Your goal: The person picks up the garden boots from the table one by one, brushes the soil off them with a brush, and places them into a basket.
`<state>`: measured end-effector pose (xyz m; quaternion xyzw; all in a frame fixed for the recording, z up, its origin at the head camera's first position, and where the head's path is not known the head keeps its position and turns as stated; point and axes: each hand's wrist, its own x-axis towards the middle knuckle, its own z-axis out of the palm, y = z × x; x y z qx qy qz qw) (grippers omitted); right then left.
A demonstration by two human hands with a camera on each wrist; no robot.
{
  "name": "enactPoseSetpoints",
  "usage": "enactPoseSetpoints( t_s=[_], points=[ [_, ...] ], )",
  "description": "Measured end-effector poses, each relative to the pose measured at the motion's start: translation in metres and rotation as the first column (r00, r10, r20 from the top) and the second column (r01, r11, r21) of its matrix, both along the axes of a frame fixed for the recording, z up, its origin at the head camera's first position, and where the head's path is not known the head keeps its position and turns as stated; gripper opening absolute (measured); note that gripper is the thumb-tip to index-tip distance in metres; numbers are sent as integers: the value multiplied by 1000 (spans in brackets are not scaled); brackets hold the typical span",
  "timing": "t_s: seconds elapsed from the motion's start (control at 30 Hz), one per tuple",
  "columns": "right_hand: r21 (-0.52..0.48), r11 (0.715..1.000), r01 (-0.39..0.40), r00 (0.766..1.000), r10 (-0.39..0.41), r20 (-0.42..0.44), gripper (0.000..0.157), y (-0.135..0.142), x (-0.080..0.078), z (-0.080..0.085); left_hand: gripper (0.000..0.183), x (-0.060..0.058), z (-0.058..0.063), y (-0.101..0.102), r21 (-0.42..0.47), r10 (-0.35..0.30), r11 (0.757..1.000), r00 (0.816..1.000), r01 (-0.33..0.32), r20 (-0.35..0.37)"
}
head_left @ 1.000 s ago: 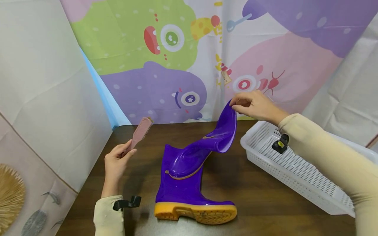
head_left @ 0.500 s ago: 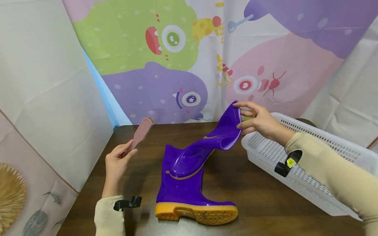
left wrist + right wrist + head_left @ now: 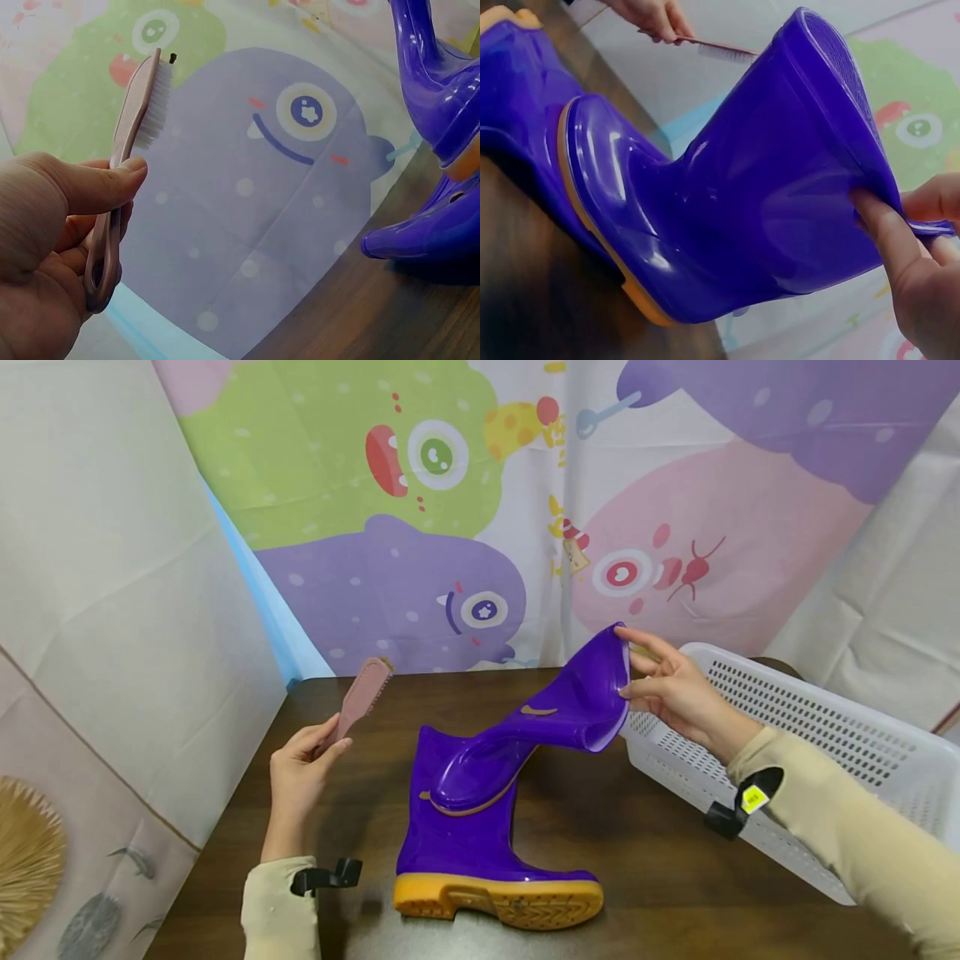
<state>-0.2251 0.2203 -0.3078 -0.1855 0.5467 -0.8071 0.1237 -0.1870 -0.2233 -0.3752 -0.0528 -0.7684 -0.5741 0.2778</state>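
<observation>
My left hand (image 3: 298, 777) grips the handle of a pink scrub brush (image 3: 364, 690), holding it above the table. White bristles (image 3: 156, 109) show along the brush head in the left wrist view, with a small dark tuft at its tip. My right hand (image 3: 686, 702) pinches the top rim of a purple rain boot (image 3: 480, 772), which lies tilted with its toe over a second purple rain boot (image 3: 457, 847). That lower boot lies on its side, its yellow sole (image 3: 498, 902) facing the front. The raised boot's opening (image 3: 840, 64) shows in the right wrist view.
A white perforated plastic basket (image 3: 720, 802) stands on the right of the dark wooden table (image 3: 607, 831), partly behind my right arm. A cartoon-printed cloth (image 3: 397, 585) hangs at the table's back edge. White cloth walls (image 3: 112, 568) stand at the sides.
My right hand has shifted right and slightly down along with the raised boot's shaft, its fingers now spread along the rim. The left hand and brush have hardly moved.
</observation>
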Motion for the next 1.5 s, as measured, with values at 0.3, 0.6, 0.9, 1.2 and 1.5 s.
enactPoseSetpoints(
  t_s=[0.3,0.6,0.9,1.2,1.5],
  points=[
    [-185,981,-63,998,62,-10,79,20,5,-28,33,0,2,8,34,-70,997,996,72,-50],
    [-295,951,-90,996,85,-29,79,33,12,-50,34,-3,10,29,9,-185,983,982,186,-29],
    [-366,929,-56,998,50,-24,77,37,17,-64,33,-13,31,54,-159,-325,931,944,330,53],
    [-375,926,-30,1000,27,-14,77,35,18,-67,32,-25,46,81,-289,-417,851,899,438,133],
    [-394,918,-46,998,26,-55,79,28,16,-70,33,-41,50,95,-284,-501,797,846,534,184]
  ],
)
